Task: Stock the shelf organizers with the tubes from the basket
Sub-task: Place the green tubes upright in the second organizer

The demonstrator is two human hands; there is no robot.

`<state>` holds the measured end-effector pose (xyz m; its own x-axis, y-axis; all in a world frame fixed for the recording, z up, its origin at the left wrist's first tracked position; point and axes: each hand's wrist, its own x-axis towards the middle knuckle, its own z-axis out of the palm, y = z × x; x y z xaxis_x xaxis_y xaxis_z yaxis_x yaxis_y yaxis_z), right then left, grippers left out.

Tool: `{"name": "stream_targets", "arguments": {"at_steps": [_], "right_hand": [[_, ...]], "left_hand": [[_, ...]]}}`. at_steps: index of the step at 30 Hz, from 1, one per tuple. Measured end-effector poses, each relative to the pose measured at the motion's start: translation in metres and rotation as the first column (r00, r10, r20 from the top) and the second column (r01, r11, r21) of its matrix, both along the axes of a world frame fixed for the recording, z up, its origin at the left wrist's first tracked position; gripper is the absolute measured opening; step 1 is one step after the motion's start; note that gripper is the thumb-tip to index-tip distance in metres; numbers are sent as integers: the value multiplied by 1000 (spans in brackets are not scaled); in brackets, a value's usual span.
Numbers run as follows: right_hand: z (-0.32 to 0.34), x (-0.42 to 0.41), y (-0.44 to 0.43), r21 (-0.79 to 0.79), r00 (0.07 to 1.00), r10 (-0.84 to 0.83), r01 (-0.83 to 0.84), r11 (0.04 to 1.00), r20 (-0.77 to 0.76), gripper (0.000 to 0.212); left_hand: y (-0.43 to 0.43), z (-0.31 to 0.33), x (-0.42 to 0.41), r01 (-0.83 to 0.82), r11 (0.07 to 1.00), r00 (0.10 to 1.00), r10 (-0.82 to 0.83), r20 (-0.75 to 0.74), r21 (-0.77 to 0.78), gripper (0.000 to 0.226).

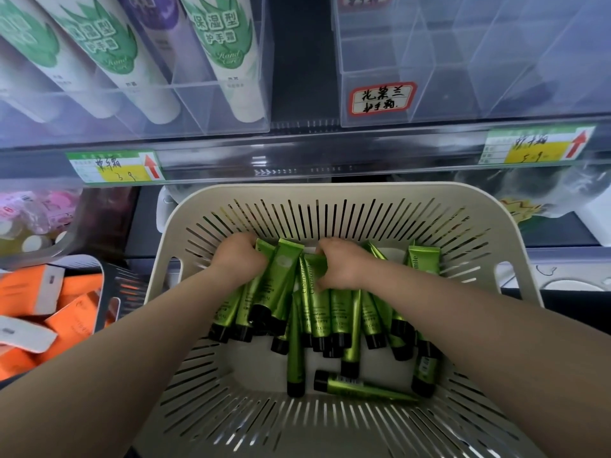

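Early stage: I see both hands in the basket [515,233], left hand [239,259] and right hand [340,266] clenched on green tubes [317,312]. Clear organizer [463,77] above is empty; nearly all stocking left.

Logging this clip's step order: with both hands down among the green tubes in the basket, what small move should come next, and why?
Probably lift the gathered tubes toward the clear organizer: the left hand and right hand are already closed on green tubes, and that organizer looks unfilled.
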<state>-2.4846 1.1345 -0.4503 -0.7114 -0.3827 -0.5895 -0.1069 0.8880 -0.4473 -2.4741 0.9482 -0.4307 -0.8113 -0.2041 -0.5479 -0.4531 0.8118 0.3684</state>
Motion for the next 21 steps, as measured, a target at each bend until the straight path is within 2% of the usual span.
{"name": "stream_targets", "arguments": {"at_steps": [2,4,8,13,21], "right_hand": [[2,1,-1,-41,1000,-25,25,999,-2,63],[5,2,-1,-83,999,-48,48,995,1,54],[16,-1,3,-140,997,-73,73,987,6,36],[30,2,8,-192,994,-103,108,976,35,27],[73,14,16,-301,989,-139,150,942,59,15]], "left_hand": [[-3,1,1,-6,1000,1000,6,4,0,12],[-6,4,2,-4,1000,1000,4,-1,-2,5],[-11,13,3,27,1000,1000,-27,-9,-4,18],[-9,31,6,97,995,995,-98,-22,-35,30],[-8,72,22,171,985,981,-173,-90,-32,21]]}}
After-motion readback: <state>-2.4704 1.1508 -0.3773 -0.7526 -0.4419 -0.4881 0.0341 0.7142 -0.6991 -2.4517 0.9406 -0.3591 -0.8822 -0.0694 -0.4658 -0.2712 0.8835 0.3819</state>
